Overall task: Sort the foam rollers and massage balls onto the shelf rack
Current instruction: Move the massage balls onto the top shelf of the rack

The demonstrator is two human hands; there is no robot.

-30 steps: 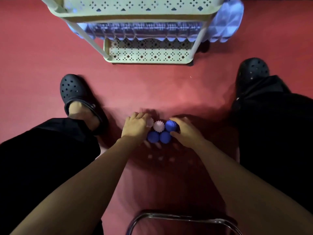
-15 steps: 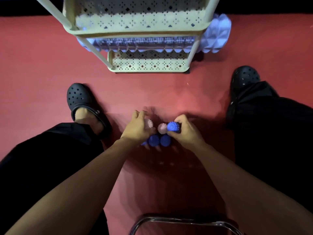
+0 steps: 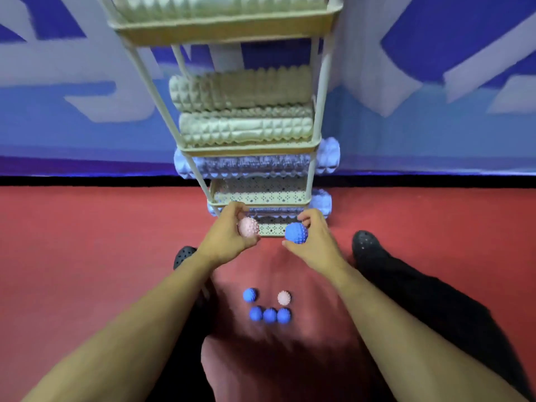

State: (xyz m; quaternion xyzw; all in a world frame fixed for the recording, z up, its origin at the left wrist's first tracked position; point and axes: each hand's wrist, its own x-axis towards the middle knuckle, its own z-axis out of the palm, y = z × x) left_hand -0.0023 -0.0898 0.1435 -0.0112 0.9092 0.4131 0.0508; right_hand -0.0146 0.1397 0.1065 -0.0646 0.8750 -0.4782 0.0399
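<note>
Head view: a pink ball point(image 3: 248, 227) is gripped by the left hand point(image 3: 225, 239) and a blue ball point(image 3: 295, 233) by the right hand point(image 3: 314, 242), both raised before the rack point(image 3: 261, 195). Five balls point(image 3: 269, 314) are left on the floor point(image 3: 87, 256) below; rollers point(image 3: 243, 130) are stacked on the shelves.

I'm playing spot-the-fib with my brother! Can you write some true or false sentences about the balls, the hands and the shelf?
1. The left hand holds a pink spiky ball. True.
2. The right hand holds a green ball. False: its ball is a blue spiky ball.
3. Five balls lie on the red floor, four blue balls and one pink ball. True.
4. The shelf rack holds no rollers. False: cream foam rollers lie on a middle shelf, bluish foam rollers lower down.
5. Both hands rest flat on the floor. False: they are raised in front of the rack's bottom shelves.
</note>
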